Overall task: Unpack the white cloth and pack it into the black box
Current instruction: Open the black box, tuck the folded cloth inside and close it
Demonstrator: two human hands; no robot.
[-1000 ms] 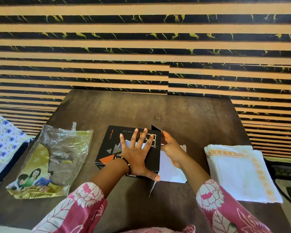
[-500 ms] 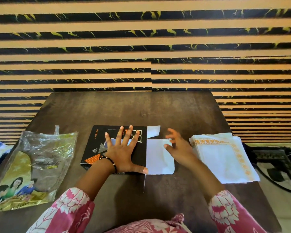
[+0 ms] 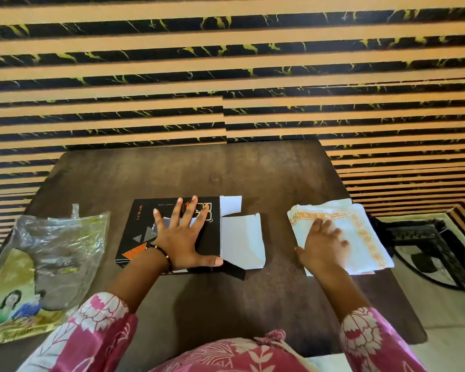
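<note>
Now the right hand (image 3: 324, 244) lays loose fingers (image 3: 333, 232) on the white cloth (image 3: 360, 224); spread left hand (image 3: 181, 237) presses the black box (image 3: 137, 232).

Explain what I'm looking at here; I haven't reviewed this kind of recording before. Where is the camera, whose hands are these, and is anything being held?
There is no machine: a person works with bare hands, and one wide-angle camera worn on the head looks forward and down, so the arms enter from the bottom. On the table lie a black box with its white flaps opened out to the right, a folded white cloth with orange trim further right, and an empty plastic bag on the left. The left hand presses flat on the box, fingers spread. The right hand rests on the cloth; it is blurred, so a grip cannot be told. Nothing is lifted.
</note>
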